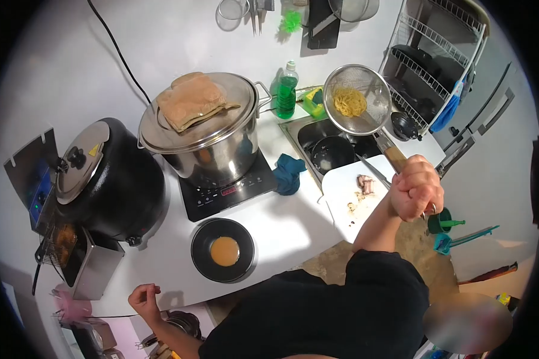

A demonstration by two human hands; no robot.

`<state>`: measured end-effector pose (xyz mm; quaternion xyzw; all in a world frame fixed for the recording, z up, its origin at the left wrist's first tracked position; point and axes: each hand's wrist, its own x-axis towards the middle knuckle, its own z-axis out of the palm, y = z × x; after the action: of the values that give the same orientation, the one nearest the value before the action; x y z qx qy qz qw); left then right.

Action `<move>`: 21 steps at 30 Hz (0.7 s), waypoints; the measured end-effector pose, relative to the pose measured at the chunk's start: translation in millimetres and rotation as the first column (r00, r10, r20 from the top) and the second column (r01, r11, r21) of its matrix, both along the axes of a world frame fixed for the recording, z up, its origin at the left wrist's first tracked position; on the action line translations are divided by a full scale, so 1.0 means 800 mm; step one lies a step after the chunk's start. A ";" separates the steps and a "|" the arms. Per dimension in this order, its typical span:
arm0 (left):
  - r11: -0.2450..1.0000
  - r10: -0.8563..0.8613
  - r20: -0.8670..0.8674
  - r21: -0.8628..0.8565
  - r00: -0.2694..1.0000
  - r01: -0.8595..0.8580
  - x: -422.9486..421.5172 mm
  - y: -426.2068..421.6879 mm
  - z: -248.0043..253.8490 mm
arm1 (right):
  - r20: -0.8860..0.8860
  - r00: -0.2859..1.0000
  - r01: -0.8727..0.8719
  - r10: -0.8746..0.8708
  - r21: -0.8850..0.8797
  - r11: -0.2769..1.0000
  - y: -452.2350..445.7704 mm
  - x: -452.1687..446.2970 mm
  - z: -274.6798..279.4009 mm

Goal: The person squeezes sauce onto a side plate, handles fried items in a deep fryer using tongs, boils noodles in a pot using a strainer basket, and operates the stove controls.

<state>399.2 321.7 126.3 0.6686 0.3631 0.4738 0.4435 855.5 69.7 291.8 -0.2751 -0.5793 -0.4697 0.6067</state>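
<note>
My right hand (417, 188) is wrapped around the wooden handle of a round mesh strainer (374, 122), held up over the sink and cutting board side. A clump of yellow noodles (349, 102) lies in its mesh. My left hand (145, 301) hovers by the counter's front edge, fingers curled in, with nothing visible in them. Nearest to it on the counter is a black bowl (203, 263) with a pool of brownish liquid (224, 251) at the bottom. Beneath the strainer handle, a white cutting board (341, 179) carries sliced meat pieces (365, 185) and crumbs.
A large steel pot (212, 158) with a folded cloth (191, 102) on its lid stands on an induction cooker (230, 191). Left of it is a black soup warmer (120, 179). A sink (308, 134) holds a dark pan (332, 154). Green soap bottle (287, 93) and teal cloth (289, 174) sit nearby.
</note>
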 end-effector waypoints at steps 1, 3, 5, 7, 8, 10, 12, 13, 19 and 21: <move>1.000 -0.016 0.006 -0.016 1.000 0.016 0.004 0.000 0.001 | -0.006 1.000 -0.004 0.004 0.015 1.000 -0.001 -0.001 0.000; 0.999 -0.031 0.013 -0.031 0.999 0.032 0.009 0.001 0.003 | -0.024 1.000 -0.016 0.016 0.021 1.000 -0.001 -0.001 -0.001; 0.999 -0.043 -0.002 -0.015 0.999 0.043 0.012 -0.002 0.002 | -0.039 0.998 -0.038 0.039 0.017 0.999 0.000 0.001 -0.001; 0.999 -0.031 -0.017 -0.028 0.999 0.030 0.012 -0.005 0.003 | -0.101 0.994 -0.047 0.049 0.019 0.999 0.000 0.003 0.000; 0.999 -0.024 -0.035 -0.032 0.999 0.023 0.011 -0.008 0.004 | -0.097 0.993 -0.063 0.064 0.013 0.998 -0.002 0.005 0.001; 0.998 -0.014 -0.024 -0.062 1.000 0.013 0.011 -0.014 0.007 | -0.090 0.995 -0.039 0.047 0.089 0.995 -0.011 0.006 0.002; 0.996 -0.014 -0.003 -0.085 1.000 0.013 0.015 -0.014 0.007 | -0.074 0.995 -0.054 0.063 0.112 0.992 -0.015 0.021 -0.006; 0.997 -0.014 -0.010 -0.075 1.000 0.013 0.014 -0.013 0.005 | -0.147 0.988 0.062 -0.045 0.117 0.991 -0.016 0.047 -0.027; 0.997 -0.030 -0.052 -0.072 0.998 0.026 0.014 -0.017 0.009 | -0.690 0.721 0.199 -0.054 0.132 0.971 0.045 0.100 -0.037; 0.998 -0.031 -0.080 -0.065 0.996 0.025 0.013 -0.016 0.007 | -0.543 0.836 0.035 0.075 0.191 0.981 0.040 0.084 -0.047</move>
<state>409.7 309.2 132.0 0.6778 0.3864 0.4280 0.4562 923.1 101.5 254.5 -0.3318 -0.3361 -0.4188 0.7756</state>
